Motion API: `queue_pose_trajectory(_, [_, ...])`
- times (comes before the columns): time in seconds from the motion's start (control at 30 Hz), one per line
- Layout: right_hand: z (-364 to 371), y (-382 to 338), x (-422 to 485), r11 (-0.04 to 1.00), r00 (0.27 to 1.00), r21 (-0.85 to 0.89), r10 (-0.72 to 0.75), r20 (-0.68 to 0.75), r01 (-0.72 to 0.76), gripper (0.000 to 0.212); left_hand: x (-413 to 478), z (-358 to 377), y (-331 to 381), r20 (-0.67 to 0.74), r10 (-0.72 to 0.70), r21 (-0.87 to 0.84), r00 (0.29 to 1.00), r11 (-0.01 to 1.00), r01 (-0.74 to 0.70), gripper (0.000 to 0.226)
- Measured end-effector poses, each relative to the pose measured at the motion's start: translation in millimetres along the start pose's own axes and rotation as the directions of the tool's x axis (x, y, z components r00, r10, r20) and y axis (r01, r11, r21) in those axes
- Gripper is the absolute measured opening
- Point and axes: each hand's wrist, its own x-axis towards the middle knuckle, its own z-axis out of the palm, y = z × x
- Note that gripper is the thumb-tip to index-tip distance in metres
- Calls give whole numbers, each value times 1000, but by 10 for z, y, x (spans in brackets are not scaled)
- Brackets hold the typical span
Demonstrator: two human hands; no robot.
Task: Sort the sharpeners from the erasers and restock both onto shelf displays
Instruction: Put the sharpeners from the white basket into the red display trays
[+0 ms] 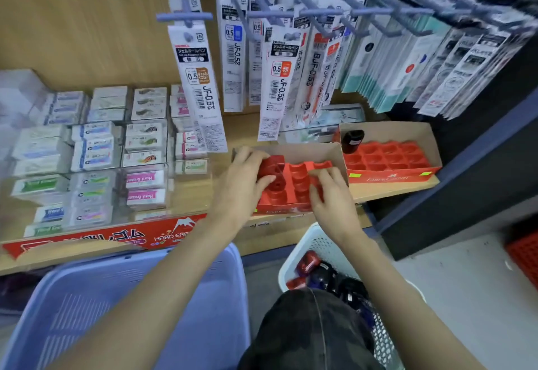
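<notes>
The wooden shelf carries a red moulded tray of rounded cells, set in a cardboard box. Below the tray stand a blue slatted basket and a white mesh basket holding glossy sharpeners. Carded refill packs hang above it, and boxed erasers are stacked to its left. The left hand curls round a red sharpener at the tray's left end. The right hand holds the tray's right part with bent fingers.
</notes>
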Motion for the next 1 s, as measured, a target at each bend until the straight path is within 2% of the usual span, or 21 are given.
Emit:
queue_pose_trajectory(0.07, [18, 8, -18, 996, 999, -77, -49, 0, 49, 21, 5, 65, -3, -8, 114, 216, 993, 970, -110, 38])
queue_pose_trajectory(0.13, [29, 9, -64, 990, 997, -126, -71, -37, 66, 20, 19, 114, -40, -29, 228, 433, 973, 880, -193, 38])
queue_pose_trajectory(0.2, [27, 44, -136, 977, 991, -186, -116, -61, 103, 34, 38, 157, -85, -47, 245, 505, 968, 842, -188, 40])
queue_pose_trajectory(0.27, [15, 124, -217, 951, 983, -251, -183, 15, 180, 50, 47, 189, -120, -53, 234, 500, 971, 847, -177, 44])
queue_pose_trajectory(0.33, [10, 203, -267, 928, 970, -284, -227, 86, 242, 51, 43, 218, -150, -76, 256, 454, 964, 869, -195, 41])
queue_pose_trajectory(0.47, [64, 231, -241, 934, 972, -271, -231, 38, 232, 37, -39, 308, -258, -64, 323, 413, 944, 870, -270, 33])
queue_pose_trajectory(0.63, [99, 221, -185, 941, 974, -261, -226, -6, 216, 35, -44, 373, -243, -25, 226, 374, 974, 906, -201, 38])
queue_pose_trajectory(0.77, [130, 193, -94, 939, 980, -286, -198, 8, 191, 37, -99, 420, -220, 54, 146, 375, 988, 914, -155, 61])
queue_pose_trajectory(0.83, [108, 180, -41, 942, 978, -262, -202, 59, 210, 40, -203, 437, -223, 48, 140, 370, 989, 917, -148, 69])
queue_pose_trajectory(0.9, [47, 205, -50, 943, 970, -228, -230, 75, 241, 44, -352, 409, -192, 8, 156, 334, 988, 931, -149, 65])
queue_pose_trajectory(1.0, [-89, 327, -342, 952, 967, -191, -252, -46, 239, 37, -667, 417, -23, -9, 288, 218, 957, 935, -280, 42])
